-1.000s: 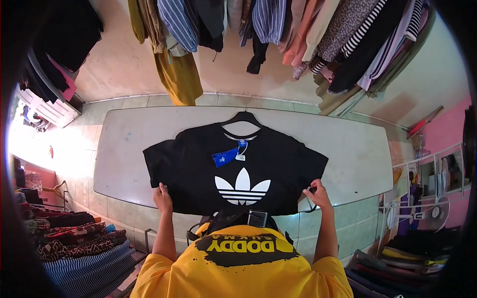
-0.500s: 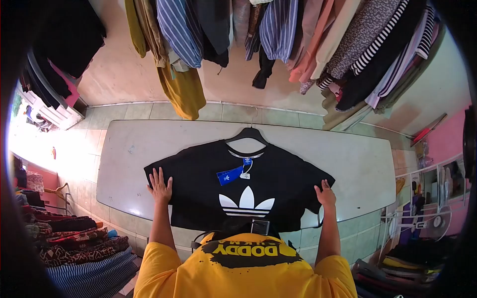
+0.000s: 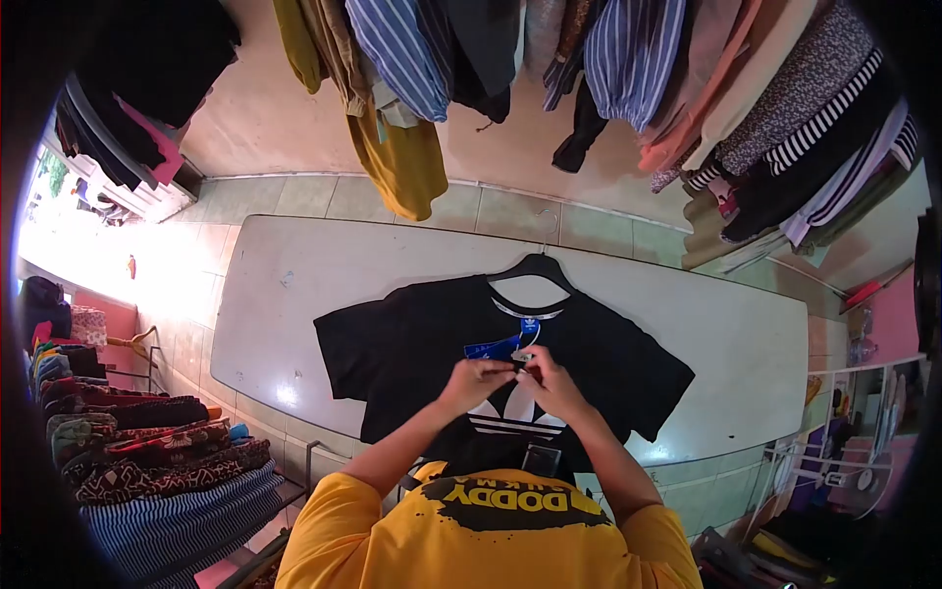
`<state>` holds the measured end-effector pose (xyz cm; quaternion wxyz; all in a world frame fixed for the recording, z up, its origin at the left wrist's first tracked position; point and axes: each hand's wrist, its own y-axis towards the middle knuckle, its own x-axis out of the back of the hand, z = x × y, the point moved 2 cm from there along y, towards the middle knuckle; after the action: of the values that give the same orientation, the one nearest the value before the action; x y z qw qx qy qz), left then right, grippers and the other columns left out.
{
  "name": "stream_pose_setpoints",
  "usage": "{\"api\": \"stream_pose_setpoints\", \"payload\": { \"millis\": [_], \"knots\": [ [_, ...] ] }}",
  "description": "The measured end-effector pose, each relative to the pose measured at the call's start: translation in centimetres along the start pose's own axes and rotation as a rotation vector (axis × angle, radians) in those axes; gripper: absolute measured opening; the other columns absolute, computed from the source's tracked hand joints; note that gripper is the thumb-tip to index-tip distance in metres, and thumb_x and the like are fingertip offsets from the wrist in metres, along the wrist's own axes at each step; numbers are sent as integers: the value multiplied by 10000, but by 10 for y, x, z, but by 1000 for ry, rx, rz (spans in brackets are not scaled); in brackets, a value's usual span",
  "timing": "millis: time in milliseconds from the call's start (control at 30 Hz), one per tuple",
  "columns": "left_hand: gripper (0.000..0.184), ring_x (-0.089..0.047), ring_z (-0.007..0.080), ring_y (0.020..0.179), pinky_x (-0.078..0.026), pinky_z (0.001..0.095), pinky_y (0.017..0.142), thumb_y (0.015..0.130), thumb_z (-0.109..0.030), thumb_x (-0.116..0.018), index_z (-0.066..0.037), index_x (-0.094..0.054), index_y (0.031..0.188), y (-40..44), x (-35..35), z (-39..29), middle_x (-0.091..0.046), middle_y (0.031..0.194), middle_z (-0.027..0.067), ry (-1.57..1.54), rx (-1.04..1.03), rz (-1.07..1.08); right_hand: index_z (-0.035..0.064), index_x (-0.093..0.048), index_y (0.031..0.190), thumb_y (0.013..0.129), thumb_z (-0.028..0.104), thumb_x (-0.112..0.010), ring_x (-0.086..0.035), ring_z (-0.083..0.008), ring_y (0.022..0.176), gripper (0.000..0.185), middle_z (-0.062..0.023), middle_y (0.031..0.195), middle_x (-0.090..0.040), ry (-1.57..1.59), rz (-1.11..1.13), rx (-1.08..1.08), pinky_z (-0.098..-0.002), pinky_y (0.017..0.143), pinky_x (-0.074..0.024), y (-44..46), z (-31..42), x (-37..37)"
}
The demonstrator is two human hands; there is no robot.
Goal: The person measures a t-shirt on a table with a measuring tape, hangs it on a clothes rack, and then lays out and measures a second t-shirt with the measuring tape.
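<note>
A black T-shirt (image 3: pixel 412 334) with a white trefoil print (image 3: pixel 518 425) lies spread face up on the white table, a black hanger (image 3: pixel 540 265) in its neckline. Its blue swing tag (image 3: pixel 489 349) hangs on a white string below the neck label (image 3: pixel 530 325). Over the chest, just under the tag, my left hand (image 3: pixel 469 386) and my right hand (image 3: pixel 553 386) meet, fingertips pinched together. What they pinch, if anything, is too small to make out. My hands cover the upper part of the print and the smaller white tag.
The white table (image 3: pixel 304 285) runs across the view. Garments (image 3: pixel 628 59) hang from above along the far wall. Patterned clothes (image 3: pixel 162 452) are lined up at left, a white rack (image 3: pixel 824 461) stands at right, and the doorway at far left is bright.
Both hands have left the sleeves and come together over the chest, near the tag. The blue tag sits at a different angle. My head view has shifted and tilted.
</note>
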<state>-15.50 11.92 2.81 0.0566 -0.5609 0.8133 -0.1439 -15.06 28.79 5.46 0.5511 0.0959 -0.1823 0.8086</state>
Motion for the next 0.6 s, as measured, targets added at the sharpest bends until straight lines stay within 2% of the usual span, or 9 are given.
{"api": "stream_pose_setpoints", "payload": {
  "millis": [33, 100, 200, 267, 367, 400, 433, 467, 600],
  "knots": [
    [102, -591, 101, 707, -473, 211, 653, 795, -49, -613, 13, -637, 872, 1, -3, 3, -640, 808, 53, 0, 2, -2, 58, -402, 1106, 820, 306, -595, -604, -279, 744, 425, -146, 837, -593, -88, -40, 46, -357, 648, -476, 7, -3, -6],
    [83, -578, 74, 723, -472, 204, 674, 796, -29, -611, 25, -635, 854, 2, -5, 10, -628, 795, 29, -355, 139, -55, 57, -404, 1105, 816, 333, -597, -602, -284, 738, 443, -145, 833, -591, -136, -36, 59, -359, 642, -475, 17, -6, -10],
    [66, -574, 77, 718, -471, 216, 683, 786, -24, -621, 1, -644, 842, 6, 0, 22, -628, 790, 25, -281, 52, -71, 52, -451, 1065, 811, 366, -596, -599, -285, 716, 429, -141, 820, -585, -195, -26, 78, -359, 623, -474, 23, -13, -12],
    [43, -565, 73, 671, -463, 210, 622, 766, -36, -642, -29, -661, 804, 11, 22, 21, -626, 731, 18, -63, -86, -279, 47, -495, 1027, 810, 374, -592, -598, -282, 699, 404, -137, 812, -581, -205, -20, 82, -358, 611, -474, 23, -17, -5],
    [26, -563, 101, 665, -454, 241, 634, 750, -55, -666, -30, -658, 750, 29, 97, 40, -621, 724, 33, 12, -168, -808, 49, -596, 862, 798, 355, -600, -587, -269, 653, 313, -114, 787, -569, -287, -181, 26, -350, 581, -465, 19, -24, 29],
    [84, -583, 133, 669, -460, 271, 643, 739, -122, -687, -42, -661, 742, 36, 127, 63, -631, 751, 59, 113, -140, -962, 53, -613, 819, 793, 341, -606, -583, -267, 641, 289, -107, 780, -566, -317, -232, -18, -349, 570, -461, 17, -33, 40],
    [147, -604, 169, 698, -464, 317, 650, 732, -210, -695, -67, -668, 754, 33, 142, 49, -634, 767, 72, 351, 43, -1073, 64, -611, 837, 792, 340, -605, -578, -276, 641, 279, -103, 773, -561, -345, -235, -52, -354, 559, -455, 15, -42, 48],
    [179, -616, 195, 734, -457, 342, 684, 732, -272, -683, -98, -680, 773, 34, 152, 42, -642, 808, 63, 505, 153, -1095, 65, -613, 823, 795, 342, -600, -571, -288, 635, 279, -105, 750, -553, -378, -243, -35, -363, 556, -453, 14, -52, 53],
    [195, -624, 201, 786, -445, 333, 736, 703, -323, -698, -156, -699, 805, 47, 165, 75, -659, 853, 23, 374, 405, -1081, 84, -626, 836, 782, 336, -610, -590, -296, 693, 259, -110, 796, -586, -430, -286, -40, -371, 603, -474, 13, -69, 50]
  ]
}}
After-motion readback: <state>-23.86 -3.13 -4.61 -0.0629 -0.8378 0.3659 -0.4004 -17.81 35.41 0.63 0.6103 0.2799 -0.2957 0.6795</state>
